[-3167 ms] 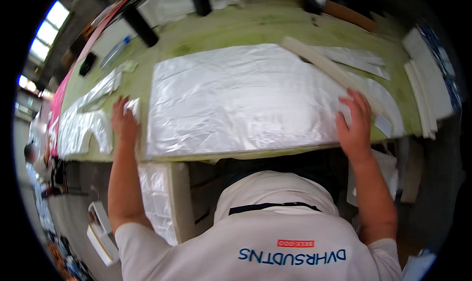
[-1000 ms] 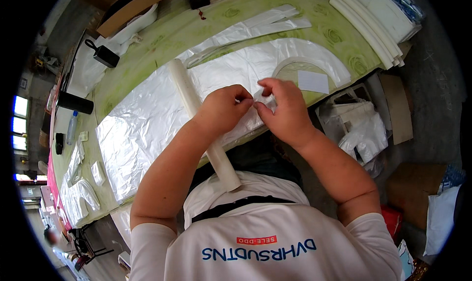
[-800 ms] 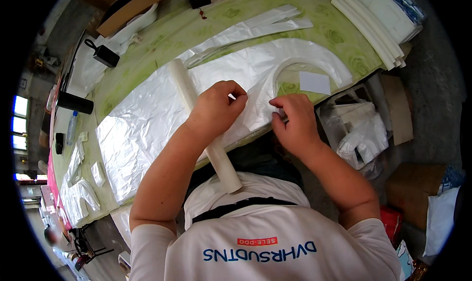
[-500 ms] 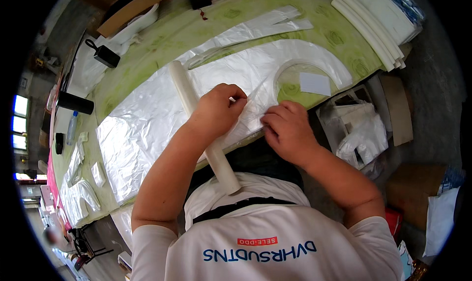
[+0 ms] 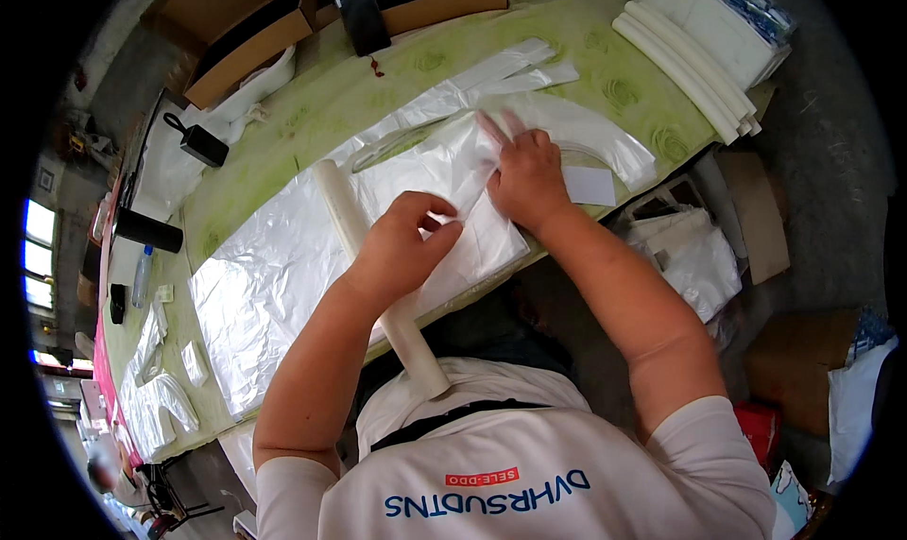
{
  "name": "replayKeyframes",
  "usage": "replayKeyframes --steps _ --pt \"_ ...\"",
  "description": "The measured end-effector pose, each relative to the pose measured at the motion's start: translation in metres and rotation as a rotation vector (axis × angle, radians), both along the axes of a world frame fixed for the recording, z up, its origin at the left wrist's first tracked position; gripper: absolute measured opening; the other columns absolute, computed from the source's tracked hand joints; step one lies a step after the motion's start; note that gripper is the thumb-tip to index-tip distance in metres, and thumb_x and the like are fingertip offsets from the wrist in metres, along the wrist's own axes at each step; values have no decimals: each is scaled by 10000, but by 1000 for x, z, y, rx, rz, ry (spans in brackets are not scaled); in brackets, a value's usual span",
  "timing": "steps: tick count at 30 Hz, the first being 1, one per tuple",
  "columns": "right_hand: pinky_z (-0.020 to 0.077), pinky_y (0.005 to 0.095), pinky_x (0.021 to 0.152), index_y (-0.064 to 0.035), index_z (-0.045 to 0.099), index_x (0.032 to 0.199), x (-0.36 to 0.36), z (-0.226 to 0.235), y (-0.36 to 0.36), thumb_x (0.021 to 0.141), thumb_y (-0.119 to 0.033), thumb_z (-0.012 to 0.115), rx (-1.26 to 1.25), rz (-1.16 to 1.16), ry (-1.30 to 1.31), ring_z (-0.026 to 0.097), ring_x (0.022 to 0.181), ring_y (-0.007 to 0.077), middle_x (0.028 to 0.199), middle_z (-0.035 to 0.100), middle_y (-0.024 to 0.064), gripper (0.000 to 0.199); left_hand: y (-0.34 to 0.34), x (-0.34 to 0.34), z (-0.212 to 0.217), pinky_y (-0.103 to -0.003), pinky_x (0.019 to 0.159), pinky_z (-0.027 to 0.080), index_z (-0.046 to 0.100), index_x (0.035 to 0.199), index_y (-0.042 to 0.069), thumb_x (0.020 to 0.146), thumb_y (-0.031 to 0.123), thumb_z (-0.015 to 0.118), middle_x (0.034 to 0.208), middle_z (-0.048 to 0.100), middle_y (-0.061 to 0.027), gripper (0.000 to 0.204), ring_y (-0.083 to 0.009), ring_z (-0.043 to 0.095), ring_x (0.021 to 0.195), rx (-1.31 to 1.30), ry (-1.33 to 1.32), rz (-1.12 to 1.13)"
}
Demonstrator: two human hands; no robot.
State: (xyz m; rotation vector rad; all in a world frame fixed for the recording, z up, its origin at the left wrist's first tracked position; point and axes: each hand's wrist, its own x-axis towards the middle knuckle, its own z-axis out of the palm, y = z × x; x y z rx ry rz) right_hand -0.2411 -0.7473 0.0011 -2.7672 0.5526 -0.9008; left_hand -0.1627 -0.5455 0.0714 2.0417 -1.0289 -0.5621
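Note:
A thin, shiny white plastic sheet (image 5: pixel 269 266) with a curved loop and long strips lies over the table. My left hand (image 5: pixel 406 242) bends over it, thumb and forefinger closed on a fold near the middle. Further right and farther away, my right hand (image 5: pixel 529 176) presses on the folded plastic with its fingers stretched out and slightly blurred. A white tube (image 5: pixel 337 195) lies across the sheet, passing under my left wrist, with its near end (image 5: pixel 420 365) against my shirt. A white card (image 5: pixel 590 186) rests beside the loop, right of my right hand.
Green patterned cloth covers the table (image 5: pixel 406 82). White rolls (image 5: pixel 685 72) lie at the far right. Cardboard boxes (image 5: pixel 439 11) stand at the back. A black speaker-like block (image 5: pixel 200 146) and black cylinder (image 5: pixel 148 229) are at the left. A bin of plastic scraps (image 5: pixel 694 242) stands below the right edge.
My right hand has moved away from the near edge, up across the sheet, and its fingers have straightened. The plastic's near right part is now folded over the loop. My left hand shifts slightly.

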Motion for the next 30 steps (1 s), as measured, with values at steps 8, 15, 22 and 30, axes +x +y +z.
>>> replayKeyframes --steps 8,15,22,30 --pt "440 454 978 -246 618 1367 -10 6 0 832 -143 682 -66 290 -102 555 1092 313 1449 556 89 549 -83 40 0 -348 753 573 592 1262 47 942 310 720 1065 648 -63 433 -171 629 941 -121 429 382" --pt "502 416 965 -36 510 1417 9 -31 -24 893 -113 688 586 -60 -526 645 1072 345 1157 679 175 559 -2 62 16 -319 752 554 618 1117 100 961 233 676 951 598 5 213 -118 584 860 -510 620 489" --pt "494 253 816 2 471 1427 4 -23 -43 939 -75 650 957 -18 -595 600 853 121 979 646 45 525 179 75 18 -281 716 530 560 1283 77 985 175 657 979 650 7 328 -96 630 882 -598 438 878" --pt "485 261 875 -14 576 1310 -10 -23 -48 964 -55 620 986 2 -571 588 917 120 1013 631 30 350 250 81 -26 -339 897 506 508 1417 72 878 59 709 1131 628 -79 576 -219 607 1048 104 -417 813"
